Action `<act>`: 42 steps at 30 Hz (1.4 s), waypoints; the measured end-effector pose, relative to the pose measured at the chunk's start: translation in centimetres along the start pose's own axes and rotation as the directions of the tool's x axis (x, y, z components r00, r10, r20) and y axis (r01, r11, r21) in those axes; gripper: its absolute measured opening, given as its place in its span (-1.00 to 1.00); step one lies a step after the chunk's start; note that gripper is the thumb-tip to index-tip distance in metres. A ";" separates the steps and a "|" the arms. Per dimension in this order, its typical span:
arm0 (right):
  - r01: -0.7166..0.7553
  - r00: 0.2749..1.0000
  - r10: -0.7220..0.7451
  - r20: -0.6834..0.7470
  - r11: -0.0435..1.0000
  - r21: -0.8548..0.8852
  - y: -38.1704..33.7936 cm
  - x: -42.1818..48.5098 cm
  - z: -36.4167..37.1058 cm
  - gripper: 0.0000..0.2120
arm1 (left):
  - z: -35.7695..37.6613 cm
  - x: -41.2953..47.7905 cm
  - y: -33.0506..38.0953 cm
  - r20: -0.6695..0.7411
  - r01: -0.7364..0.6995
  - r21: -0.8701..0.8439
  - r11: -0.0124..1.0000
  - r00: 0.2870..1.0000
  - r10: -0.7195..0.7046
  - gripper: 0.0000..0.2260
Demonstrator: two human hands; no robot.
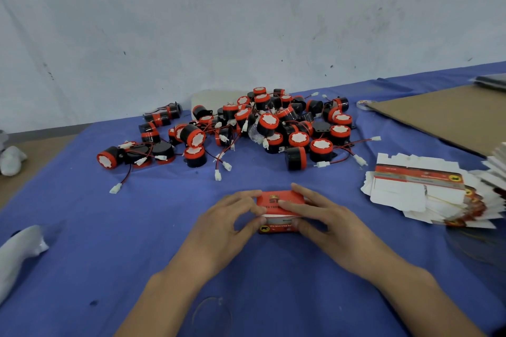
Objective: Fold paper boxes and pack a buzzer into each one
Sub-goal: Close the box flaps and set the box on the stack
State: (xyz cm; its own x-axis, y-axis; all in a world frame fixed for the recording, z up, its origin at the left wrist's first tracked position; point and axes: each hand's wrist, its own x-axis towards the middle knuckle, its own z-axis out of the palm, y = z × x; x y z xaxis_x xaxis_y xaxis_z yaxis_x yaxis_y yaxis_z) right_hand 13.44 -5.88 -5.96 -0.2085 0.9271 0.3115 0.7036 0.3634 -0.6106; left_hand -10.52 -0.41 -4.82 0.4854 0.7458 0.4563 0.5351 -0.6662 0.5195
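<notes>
One red box [279, 210], folded, dark lettering on top, white band and yellow emblem on the front; stands mid-table [137, 241] on blue cloth. Left hand [224, 224] and right hand [323, 219] grip its sides, fingers curled over the top. Buzzers [262, 128] heaped behind, apart, with cloth between; flat boxes [419, 189] stacked at right.

Red folded paper box [284, 195], apparently closed, near side of heaped black-and-red buzzers [269, 122], flat box blanks [397, 191] rightward
</notes>
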 end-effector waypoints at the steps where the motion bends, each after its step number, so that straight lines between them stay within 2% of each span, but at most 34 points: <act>1: -0.004 1.000 0.004 -0.005 1.000 0.000 -0.1 0.0 0.0 -0.61 | -0.1 0.0 0.0 -0.001 -0.006 0.007 1.000 1.000 0.006 -0.91; 5: -0.026 0.999 0.027 -0.032 1.000 0.013 -0.6 0.2 0.1 -0.65 | -0.3 -0.1 0.1 0.030 -0.026 0.091 0.996 0.999 0.023 -0.95; 6: -0.027 0.999 0.028 -0.045 0.999 0.025 -0.7 0.3 0.1 -0.65 | -0.2 -0.1 0.1 0.035 -0.014 0.061 0.998 0.999 0.012 -0.97; 10: -0.042 0.995 0.053 -0.082 0.991 0.128 -1.1 0.8 0.3 -0.70 | -0.2 0.0 0.7 0.072 0.133 -0.282 0.950 0.990 -0.118 -0.88; 15: -0.008 0.998 0.015 -0.064 0.993 0.117 -1.5 1.4 1.0 -0.70 | 0.0 0.4 0.9 0.053 0.101 -0.287 0.953 0.995 -0.090 -0.87; 23: -0.019 0.994 0.032 -0.100 0.991 0.129 -1.1 2.0 1.4 -0.77 | 0.9 0.3 1.1 -0.015 0.041 -0.184 0.982 0.999 -0.044 -0.93; 35: 0.004 0.991 0.012 -0.135 0.993 0.117 -1.1 1.7 1.8 -0.79 | 0.6 0.2 0.6 -0.035 -0.081 -0.045 0.996 0.996 0.080 -0.92; 40: 0.010 0.990 0.003 -0.140 0.996 0.092 -1.5 1.6 1.7 -0.78 | 0.4 -0.1 0.8 -0.044 -0.099 0.163 0.982 0.993 0.108 -0.93; 42: 0.008 0.990 0.004 -0.140 0.997 0.081 -1.6 1.5 1.6 -0.79 | 0.5 -0.2 0.9 -0.042 -0.106 0.192 0.976 0.992 0.116 -0.93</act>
State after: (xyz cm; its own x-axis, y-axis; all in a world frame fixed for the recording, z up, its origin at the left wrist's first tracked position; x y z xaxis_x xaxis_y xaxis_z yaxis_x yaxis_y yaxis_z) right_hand 10.89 -4.90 -5.72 -0.1090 0.9065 0.4079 0.6444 0.3769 -0.6653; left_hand -9.81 -1.16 -4.82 0.5148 0.6632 0.5432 0.6034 -0.7304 0.3199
